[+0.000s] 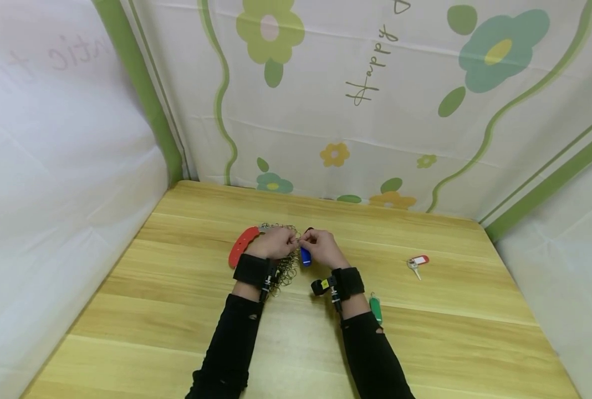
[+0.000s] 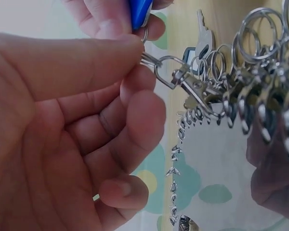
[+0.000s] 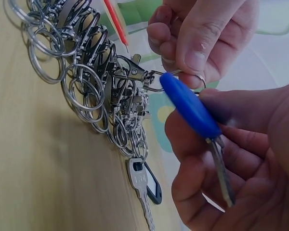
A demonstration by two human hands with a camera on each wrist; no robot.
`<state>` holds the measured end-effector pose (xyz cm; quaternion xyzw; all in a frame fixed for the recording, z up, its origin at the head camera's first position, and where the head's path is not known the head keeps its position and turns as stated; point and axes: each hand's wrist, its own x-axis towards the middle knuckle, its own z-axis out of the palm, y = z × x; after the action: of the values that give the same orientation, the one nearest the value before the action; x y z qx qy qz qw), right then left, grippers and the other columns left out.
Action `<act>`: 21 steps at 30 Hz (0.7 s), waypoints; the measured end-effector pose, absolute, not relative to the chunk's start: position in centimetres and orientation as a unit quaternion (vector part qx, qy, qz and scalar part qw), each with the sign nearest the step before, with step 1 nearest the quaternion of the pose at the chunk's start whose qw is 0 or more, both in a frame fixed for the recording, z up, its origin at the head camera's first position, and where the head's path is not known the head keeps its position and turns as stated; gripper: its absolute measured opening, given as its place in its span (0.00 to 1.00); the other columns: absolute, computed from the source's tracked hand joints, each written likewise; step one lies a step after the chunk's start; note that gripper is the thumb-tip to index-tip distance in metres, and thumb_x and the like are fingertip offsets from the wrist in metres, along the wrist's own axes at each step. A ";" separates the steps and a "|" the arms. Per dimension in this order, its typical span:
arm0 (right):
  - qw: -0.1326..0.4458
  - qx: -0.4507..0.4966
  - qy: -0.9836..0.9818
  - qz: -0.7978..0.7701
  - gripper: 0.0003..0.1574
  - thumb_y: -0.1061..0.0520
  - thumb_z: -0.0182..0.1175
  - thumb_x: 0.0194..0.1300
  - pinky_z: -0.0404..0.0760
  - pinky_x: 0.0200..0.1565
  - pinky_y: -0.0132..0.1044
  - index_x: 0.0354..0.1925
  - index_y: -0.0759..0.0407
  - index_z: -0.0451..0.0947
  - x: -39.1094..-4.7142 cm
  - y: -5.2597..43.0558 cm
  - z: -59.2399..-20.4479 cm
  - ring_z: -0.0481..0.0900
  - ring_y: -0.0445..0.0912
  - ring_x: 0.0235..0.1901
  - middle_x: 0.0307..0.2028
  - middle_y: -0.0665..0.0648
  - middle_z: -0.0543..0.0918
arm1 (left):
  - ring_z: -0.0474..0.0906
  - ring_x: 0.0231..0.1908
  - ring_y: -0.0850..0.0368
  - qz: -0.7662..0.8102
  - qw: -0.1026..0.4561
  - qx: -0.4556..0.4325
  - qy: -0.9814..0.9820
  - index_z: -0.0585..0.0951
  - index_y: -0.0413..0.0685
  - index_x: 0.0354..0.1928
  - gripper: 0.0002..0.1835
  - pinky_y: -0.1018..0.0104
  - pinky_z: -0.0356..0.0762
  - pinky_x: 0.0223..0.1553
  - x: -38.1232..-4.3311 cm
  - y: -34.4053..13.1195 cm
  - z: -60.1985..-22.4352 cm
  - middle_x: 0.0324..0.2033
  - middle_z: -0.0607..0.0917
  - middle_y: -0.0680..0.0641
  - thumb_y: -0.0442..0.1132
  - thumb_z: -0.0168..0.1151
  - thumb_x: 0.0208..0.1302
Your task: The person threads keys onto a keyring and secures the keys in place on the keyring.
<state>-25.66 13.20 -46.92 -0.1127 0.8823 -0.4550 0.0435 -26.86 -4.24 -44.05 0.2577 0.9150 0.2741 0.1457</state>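
Observation:
In the head view my left hand [image 1: 277,243] and right hand [image 1: 324,249] meet over the table. My left thumb and forefinger pinch a split ring [image 3: 201,78], which is linked to a metal swivel clasp [image 2: 195,91] on the key holder. My right hand grips a blue key tag [image 3: 190,106] by its ring end, and a key [image 3: 221,171] hangs from it. Several clasps with split rings [image 3: 84,91] crowd the holder beside my left hand. Its red handle [image 1: 243,245] lies left of that hand. A black key tag [image 3: 155,185] with a silver key [image 3: 140,180] hangs among the rings.
On the wooden table [image 1: 450,321], a red key tag [image 1: 420,259] with a key [image 1: 414,269] lies to the right. A green key tag [image 1: 376,309] lies beside my right forearm. White patterned cloth [image 1: 301,116] stands behind the table and along both sides.

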 end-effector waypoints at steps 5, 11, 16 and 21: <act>0.047 -0.117 0.881 -0.457 0.06 0.58 0.58 0.67 0.75 0.36 0.39 0.36 0.54 0.82 -25.6 13.2 -47.0 0.78 0.45 0.34 0.33 0.51 0.81 | 0.62 0.15 0.58 0.283 0.152 0.257 0.911 0.71 0.47 0.23 0.16 0.68 0.61 0.22 -26.8 -4.2 -44.1 0.17 0.66 0.52 0.39 0.49 0.72; 0.048 -0.124 0.881 -0.454 0.05 0.57 0.58 0.67 0.75 0.38 0.40 0.36 0.54 0.82 -25.5 13.3 -46.9 0.77 0.45 0.34 0.31 0.51 0.80 | 0.60 0.14 0.59 0.277 0.154 0.255 0.914 0.69 0.48 0.21 0.17 0.68 0.60 0.21 -26.9 -4.2 -44.1 0.15 0.65 0.52 0.39 0.49 0.72; 0.049 -0.129 0.880 -0.455 0.05 0.56 0.59 0.67 0.75 0.38 0.40 0.35 0.52 0.82 -25.6 13.4 -47.1 0.77 0.45 0.33 0.31 0.50 0.80 | 0.59 0.13 0.59 0.274 0.152 0.254 0.915 0.67 0.49 0.19 0.18 0.68 0.60 0.21 -27.0 -4.2 -44.3 0.14 0.64 0.52 0.39 0.48 0.72; 0.051 -0.141 0.878 -0.454 0.05 0.55 0.59 0.67 0.75 0.39 0.40 0.35 0.51 0.82 -25.6 13.4 -47.2 0.77 0.44 0.34 0.33 0.50 0.80 | 0.58 0.12 0.59 0.280 0.153 0.248 0.915 0.66 0.49 0.16 0.22 0.68 0.59 0.20 -26.9 -4.1 -44.3 0.12 0.62 0.52 0.38 0.48 0.72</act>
<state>-25.62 13.45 -47.17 -0.1408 0.8782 -0.4542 0.0505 -26.93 -4.11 -44.30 0.2484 0.9147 0.2797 0.1528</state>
